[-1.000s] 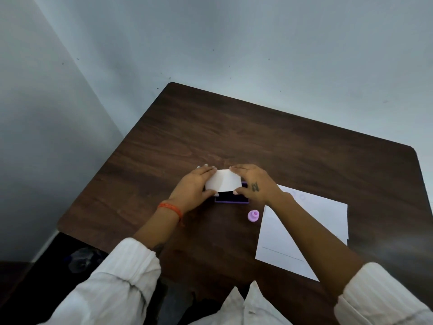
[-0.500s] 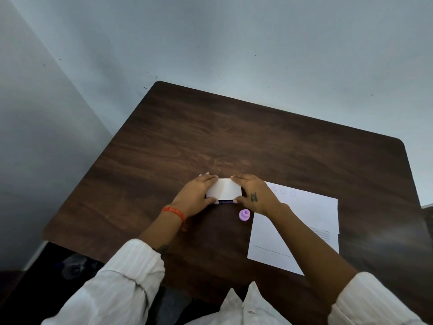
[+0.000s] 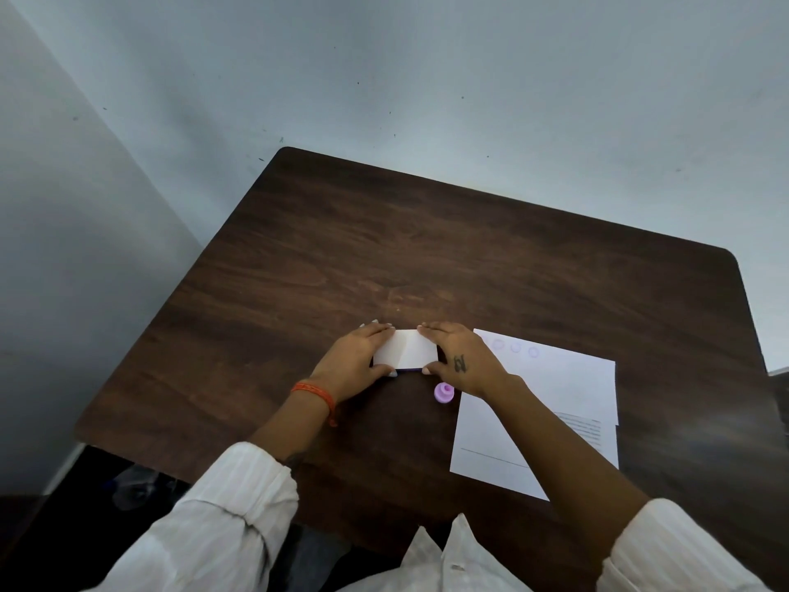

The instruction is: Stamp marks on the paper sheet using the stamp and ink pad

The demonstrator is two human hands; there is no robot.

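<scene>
The ink pad (image 3: 405, 353) lies mid-table with its white lid down flat; only a thin dark purple edge shows along its near side. My left hand (image 3: 356, 361) grips its left end and my right hand (image 3: 463, 358) grips its right end, fingers over the lid. A small round purple stamp (image 3: 444, 393) stands on the table just below my right hand, held by neither hand. The white paper sheet (image 3: 568, 390) lies to the right, with a row of faint purple ring marks near its far edge; my right forearm crosses over it.
The dark wooden table (image 3: 384, 249) stands against a pale wall, its left edge close to a corner. A second sheet with printed lines (image 3: 587, 429) peeks from under the paper. White sleeves fill the bottom of the view.
The ink pad's lid has come down from half-raised to flat, and the purple pad surface is now covered. Both hands stay on its ends.
</scene>
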